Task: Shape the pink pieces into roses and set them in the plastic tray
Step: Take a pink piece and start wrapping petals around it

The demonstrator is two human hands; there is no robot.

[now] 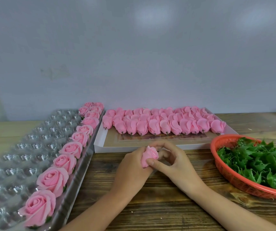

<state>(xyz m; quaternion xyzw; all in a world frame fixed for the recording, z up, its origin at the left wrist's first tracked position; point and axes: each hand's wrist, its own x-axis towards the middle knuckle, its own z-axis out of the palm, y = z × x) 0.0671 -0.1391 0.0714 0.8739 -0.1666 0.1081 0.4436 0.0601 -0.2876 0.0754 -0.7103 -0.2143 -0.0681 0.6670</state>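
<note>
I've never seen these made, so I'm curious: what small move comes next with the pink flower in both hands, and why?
Probably the right hand folds an outer petal outward: the rose in the grip of the left hand looks tighter than the finished roses in the plastic tray.

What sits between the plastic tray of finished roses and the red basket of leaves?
Head view: the left hand and right hand grip one pink rose over the wooden table; the white box of unshaped pieces lies further back.

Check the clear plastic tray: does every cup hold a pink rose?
No: the clear plastic tray holds pink roses only along its right edge.
</note>
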